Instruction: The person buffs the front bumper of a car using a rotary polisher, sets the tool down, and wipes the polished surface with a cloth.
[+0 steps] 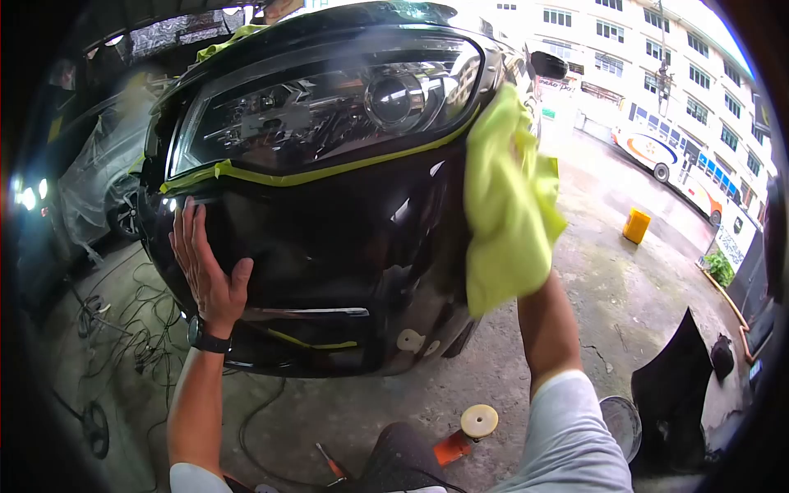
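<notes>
My left hand (212,275) rests flat against the black car bumper (320,230), fingers stretched out and pointing up, below the headlight (329,103). A yellow-green cloth (509,214) hangs at the car's front corner, right of the headlight. My right hand (537,287) holds this cloth and is almost wholly hidden by it; little more than the wrist shows. Green masking tape (320,176) runs along the lower edge of the headlight, with a second strip (312,341) lower on the bumper.
On the floor by my knees lies an orange polisher (452,448) with a round pale pad (479,421). Cables (123,329) tangle at left. A black panel (678,394) and a clear round container (620,427) stand at right. Farther off are a yellow bucket (635,226) and a bus (674,160).
</notes>
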The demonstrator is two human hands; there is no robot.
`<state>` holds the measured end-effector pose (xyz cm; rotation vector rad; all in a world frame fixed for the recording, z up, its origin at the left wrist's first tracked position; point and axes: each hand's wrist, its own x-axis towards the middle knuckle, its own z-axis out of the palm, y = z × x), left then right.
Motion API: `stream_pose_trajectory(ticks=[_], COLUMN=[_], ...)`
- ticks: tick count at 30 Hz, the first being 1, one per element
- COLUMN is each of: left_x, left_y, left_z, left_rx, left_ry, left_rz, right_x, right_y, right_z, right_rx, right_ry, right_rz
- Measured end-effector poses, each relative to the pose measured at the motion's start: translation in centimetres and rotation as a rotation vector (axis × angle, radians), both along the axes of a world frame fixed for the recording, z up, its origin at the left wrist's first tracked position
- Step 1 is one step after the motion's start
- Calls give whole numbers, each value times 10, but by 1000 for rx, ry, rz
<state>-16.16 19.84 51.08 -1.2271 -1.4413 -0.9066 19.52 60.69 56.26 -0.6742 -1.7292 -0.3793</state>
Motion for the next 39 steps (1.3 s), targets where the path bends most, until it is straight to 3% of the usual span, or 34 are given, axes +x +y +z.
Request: stream_pose_trajectory(ticks=[3,6,8,11,12,17,22,24,26,29,35,37,39], left_x=[3,4,3,1,0,5,1,-1,3,2,0,1,3], left_y=[0,-1,-1,0,1,0,4,2,1,3,1,2,0], left_z=[2,2,2,1,3,4,0,-1,1,0,-1,0,0], left_rx=[-6,-14,-25,-26,-16,-10,20,11,-7,2,-5,-22,-21], left_ry=[38,35,36,23,24,15,51,50,39,37,36,29,20], left_rz=[20,16,23,-11,-7,-29,-32,-33,-14,-14,-26,-15,-3], right_x=[4,-10,-37,-46,-36,-21,-36,-11,13,23,-15,-6,4], right_y=[-8,22,4,-57,-50,16,-87,-47,10,26,-147,-128,-68], right_z=[-4,85,97,5,-3,72,-41,-43,-10,3,-142,-146,-108], right_rx=[132,-201,-199,145,152,-262,106,8,-225,-416,-41,-76,-194], right_ry=[-34,40,31,-76,-69,78,-32,52,170,312,47,78,191], right_rz=[-51,12,25,14,14,73,102,139,142,202,221,278,293])
